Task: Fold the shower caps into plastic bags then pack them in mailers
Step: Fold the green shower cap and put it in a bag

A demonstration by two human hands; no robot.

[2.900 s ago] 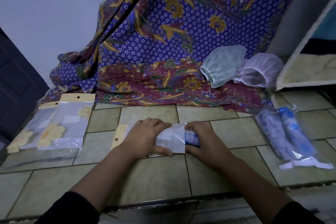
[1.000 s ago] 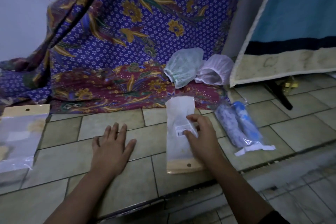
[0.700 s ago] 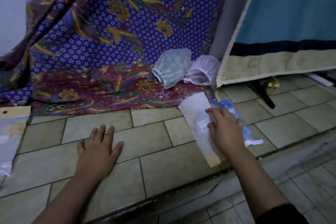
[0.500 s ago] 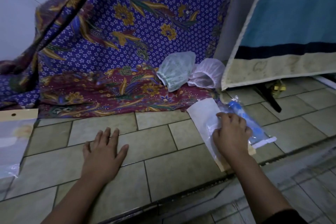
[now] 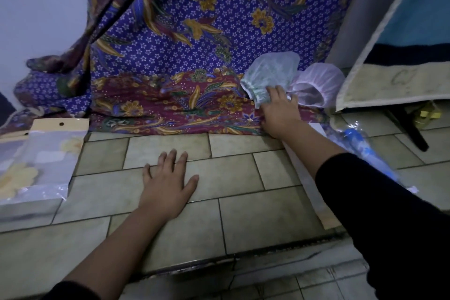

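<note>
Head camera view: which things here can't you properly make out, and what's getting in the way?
All in the head view:
1. Right hand on the green shower cap: blur hides whether it grips.
2. Flat bag: mostly under the right forearm.
3. Blue packets: partly behind the sleeve.
4. Plastic bags: cut by the left edge.

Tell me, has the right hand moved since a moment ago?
Yes. The right hand went forward, off the tiled floor, onto the green shower cap on the patterned cloth.
</note>
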